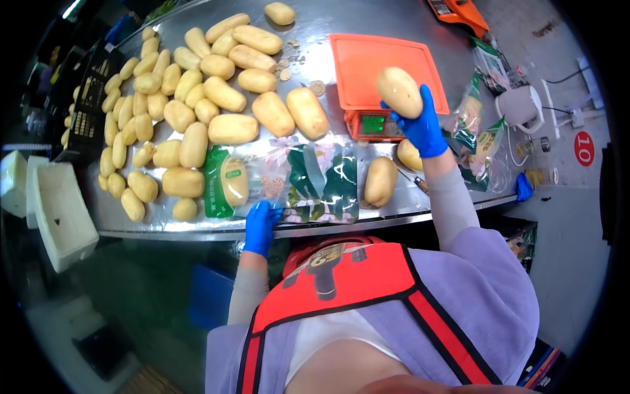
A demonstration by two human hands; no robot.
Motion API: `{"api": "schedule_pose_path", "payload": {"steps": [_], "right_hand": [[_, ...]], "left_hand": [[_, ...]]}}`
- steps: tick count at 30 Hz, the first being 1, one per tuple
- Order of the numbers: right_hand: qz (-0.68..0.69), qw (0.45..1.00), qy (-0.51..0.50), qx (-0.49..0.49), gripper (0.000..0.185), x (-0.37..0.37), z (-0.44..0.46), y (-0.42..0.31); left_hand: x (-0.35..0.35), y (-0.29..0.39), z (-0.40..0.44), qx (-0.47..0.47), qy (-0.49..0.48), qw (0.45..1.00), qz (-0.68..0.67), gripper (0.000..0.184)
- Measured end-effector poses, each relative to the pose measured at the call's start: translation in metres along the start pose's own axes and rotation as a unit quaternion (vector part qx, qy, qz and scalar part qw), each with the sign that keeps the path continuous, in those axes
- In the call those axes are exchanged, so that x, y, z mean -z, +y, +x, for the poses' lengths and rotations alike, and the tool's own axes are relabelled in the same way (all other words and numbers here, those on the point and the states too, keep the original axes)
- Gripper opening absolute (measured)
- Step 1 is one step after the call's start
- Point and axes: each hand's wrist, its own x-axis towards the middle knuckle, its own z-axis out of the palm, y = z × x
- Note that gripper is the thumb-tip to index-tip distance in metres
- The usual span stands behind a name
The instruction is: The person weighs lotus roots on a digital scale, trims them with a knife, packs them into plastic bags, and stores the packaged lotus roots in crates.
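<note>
My right hand [423, 128], in a blue glove, grips a pale lotus root segment [399, 92] over the orange platform of a digital scale [357, 65]. Whether the root touches the platform is hard to tell. At the table's front edge, my blue-gloved left hand [261, 228] has its fingers closed at the near edge of a clear and green printed plastic bag [315, 184]. The bag lies flat, with lotus flowers and a root pictured on it. Two more root segments, one whole [380, 182] and one partly hidden by my right arm [409, 155], lie below the scale.
Many lotus root segments [225, 93] cover the left of the metal table [315, 20]. Cut slices [317, 88] lie among them. A black crate [92, 98] and a white foam box [62, 210] stand at left. Filled bags [467, 118] and a white container [520, 105] are at right.
</note>
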Motion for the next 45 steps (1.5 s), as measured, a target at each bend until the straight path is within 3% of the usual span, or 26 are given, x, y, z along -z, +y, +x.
{"api": "schedule_pose_path", "payload": {"steps": [1, 2, 4, 6, 8, 10, 11, 12, 13, 14, 16, 17, 20, 23, 26, 28, 31, 32, 33, 34, 36, 37, 38, 40, 41, 45], "right_hand": [[0.016, 0.995, -0.081, -0.05, 0.057, 0.013, -0.001, 0.009], [0.043, 0.997, -0.031, -0.062, 0.056, 0.003, -0.009, 0.02], [0.028, 0.99, -0.102, -0.093, 0.057, 0.002, -0.018, 0.034], [0.009, 0.992, -0.073, -0.102, 0.058, -0.019, -0.031, 0.04], [-0.014, 0.993, -0.04, -0.106, 0.059, -0.033, -0.039, 0.046], [-0.062, 0.991, -0.048, -0.109, 0.063, -0.04, -0.043, 0.051], [-0.062, 0.99, -0.069, -0.106, 0.063, -0.035, -0.041, 0.057], [-0.062, 0.99, -0.071, -0.108, 0.063, -0.038, -0.042, 0.059], [-0.082, 0.988, -0.071, -0.111, 0.063, -0.044, -0.045, 0.061], [-0.101, 0.986, -0.071, -0.114, 0.062, -0.051, -0.048, 0.064], [-0.088, 0.99, -0.039, -0.106, 0.056, -0.07, -0.054, 0.066], [-0.093, 0.986, -0.058, -0.129, 0.055, -0.075, -0.057, 0.067], [-0.028, 0.975, -0.111, -0.189, 0.047, -0.09, -0.071, 0.07], [-0.043, 0.98, -0.102, -0.162, 0.043, -0.071, -0.068, 0.086], [-0.219, 0.965, -0.107, -0.094, 0.04, -0.047, -0.07, 0.094], [-0.276, 0.951, -0.1, -0.093, 0.039, -0.05, -0.075, 0.082], [-0.215, 0.969, -0.118, -0.028, 0.033, -0.022, -0.066, 0.069], [-0.187, 0.972, -0.142, 0.005, 0.032, -0.021, -0.062, 0.06], [-0.179, 0.98, -0.067, 0.056, 0.032, -0.045, -0.066, 0.049], [-0.269, 0.951, -0.094, 0.119, 0.025, -0.034, -0.059, 0.048], [-0.311, 0.928, -0.108, 0.174, 0.045, -0.064, -0.066, 0.049], [-0.319, 0.924, -0.183, 0.106, 0.06, -0.067, -0.07, 0.047], [-0.323, 0.911, -0.255, 0.038, 0.076, -0.068, -0.074, 0.046], [-0.277, 0.91, -0.305, -0.036, 0.09, -0.076, -0.083, 0.06], [-0.236, 0.924, -0.299, -0.034, 0.091, -0.08, -0.086, 0.066], [-0.208, 0.944, -0.249, -0.063, 0.088, -0.067, -0.096, 0.09]], "left_hand": [[-0.002, 0.001, -0.001, 0.012, -0.001, 1.0, 0.005, 0.027], [-0.001, 0.002, -0.001, 0.024, -0.003, 1.0, 0.009, 0.031], [0.006, 0.009, -0.006, 0.073, -0.037, 0.997, 0.005, 0.04], [-0.001, 0.025, -0.022, 0.146, -0.161, 0.975, 0.036, 0.047], [-0.001, 0.032, -0.031, 0.127, -0.205, 0.967, 0.083, 0.044], [-0.026, 0.069, -0.059, 0.005, -0.261, 0.956, 0.131, 0.046], [-0.033, 0.08, -0.064, -0.019, -0.284, 0.95, 0.127, 0.029], [-0.045, 0.088, -0.07, -0.018, -0.282, 0.951, 0.127, 0.029], [-0.061, 0.095, -0.076, -0.109, -0.241, 0.95, 0.166, 0.024], [-0.078, 0.101, -0.081, -0.199, -0.198, 0.938, 0.203, 0.028], [-0.109, 0.114, -0.088, -0.394, -0.127, 0.878, 0.239, 0.055], [-0.124, 0.117, -0.086, -0.394, -0.125, 0.878, 0.24, 0.055], [-0.145, 0.125, -0.07, -0.546, -0.014, 0.767, 0.336, 0.066], [-0.141, 0.115, -0.052, -0.503, -0.078, 0.788, 0.347, 0.063], [-0.137, 0.105, -0.047, -0.468, -0.104, 0.83, 0.284, 0.053], [-0.142, 0.105, -0.052, -0.49, -0.097, 0.824, 0.268, 0.045], [-0.142, 0.105, -0.053, -0.47, -0.105, 0.841, 0.248, 0.04], [-0.143, 0.108, -0.052, -0.382, -0.115, 0.901, 0.172, 0.034], [-0.142, 0.109, -0.053, -0.287, -0.123, 0.945, 0.093, 0.03], [-0.141, 0.107, -0.053, -0.287, -0.12, 0.946, 0.095, 0.03], [-0.138, 0.098, -0.048, -0.205, -0.184, 0.961, -0.002, 0.03], [-0.141, 0.093, -0.046, -0.111, -0.211, 0.969, -0.069, 0.036], [-0.145, 0.089, -0.047, -0.109, -0.212, 0.969, -0.069, 0.036], [-0.15, 0.082, -0.051, 0.087, -0.227, 0.935, -0.258, 0.036], [-0.152, 0.087, -0.064, -0.001, -0.274, 0.946, -0.175, 0.037], [-0.139, 0.077, -0.061, 0.011, -0.278, 0.958, -0.066, 0.037]]}}
